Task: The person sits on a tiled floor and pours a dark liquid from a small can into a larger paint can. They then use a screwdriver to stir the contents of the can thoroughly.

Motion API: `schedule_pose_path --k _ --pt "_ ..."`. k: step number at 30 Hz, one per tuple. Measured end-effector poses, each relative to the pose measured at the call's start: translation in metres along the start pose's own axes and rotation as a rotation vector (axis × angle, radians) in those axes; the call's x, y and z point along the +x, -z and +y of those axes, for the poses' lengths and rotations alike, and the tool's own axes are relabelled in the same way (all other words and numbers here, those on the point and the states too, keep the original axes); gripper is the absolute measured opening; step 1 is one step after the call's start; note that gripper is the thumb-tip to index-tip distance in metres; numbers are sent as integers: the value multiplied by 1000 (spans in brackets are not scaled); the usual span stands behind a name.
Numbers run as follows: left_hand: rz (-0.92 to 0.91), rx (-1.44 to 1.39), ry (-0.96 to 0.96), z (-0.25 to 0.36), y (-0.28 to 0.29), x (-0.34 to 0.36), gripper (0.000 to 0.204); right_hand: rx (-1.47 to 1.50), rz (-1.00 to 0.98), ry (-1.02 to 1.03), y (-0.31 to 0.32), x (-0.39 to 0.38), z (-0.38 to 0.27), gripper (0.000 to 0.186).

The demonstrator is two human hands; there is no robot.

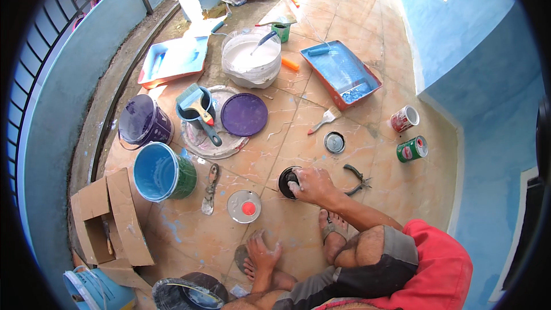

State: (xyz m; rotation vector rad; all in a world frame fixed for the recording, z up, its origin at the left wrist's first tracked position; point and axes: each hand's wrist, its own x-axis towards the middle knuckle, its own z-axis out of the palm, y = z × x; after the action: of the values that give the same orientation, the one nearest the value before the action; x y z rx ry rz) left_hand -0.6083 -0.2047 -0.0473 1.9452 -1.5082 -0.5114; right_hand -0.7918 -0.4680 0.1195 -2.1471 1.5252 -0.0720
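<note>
1. Black tub (284, 181) sits on the floor (298, 229) in front of us, between the grey tin (235, 209) and the pliers (360, 181).
2. Our right hand (311, 185) bends over it, with its fingers bunched at the top. We cannot tell if they pinch something in there.
3. Our left hand (264, 254) is loose by our left foot (248, 268), fingers spread, with nothing in it that we can see.
4. We think we are in the middle of working at the tub's mouth, maybe mixing or scooping. Its inside is too dark to be sure.
5. Next, we should probably lift our right fingers out gently. Our left hand could come over and steady the tub, so it does not tip.
</note>
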Motion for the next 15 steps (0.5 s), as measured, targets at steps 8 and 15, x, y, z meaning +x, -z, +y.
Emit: schedule_pose_path --k 8,15 --pt "-37 -1 42 2 -1 -1 72 -81 -174 48 1 -3 3 41" --pt "-29 -14 8 2 1 2 73 -183 -116 -20 2 -1 8 44"
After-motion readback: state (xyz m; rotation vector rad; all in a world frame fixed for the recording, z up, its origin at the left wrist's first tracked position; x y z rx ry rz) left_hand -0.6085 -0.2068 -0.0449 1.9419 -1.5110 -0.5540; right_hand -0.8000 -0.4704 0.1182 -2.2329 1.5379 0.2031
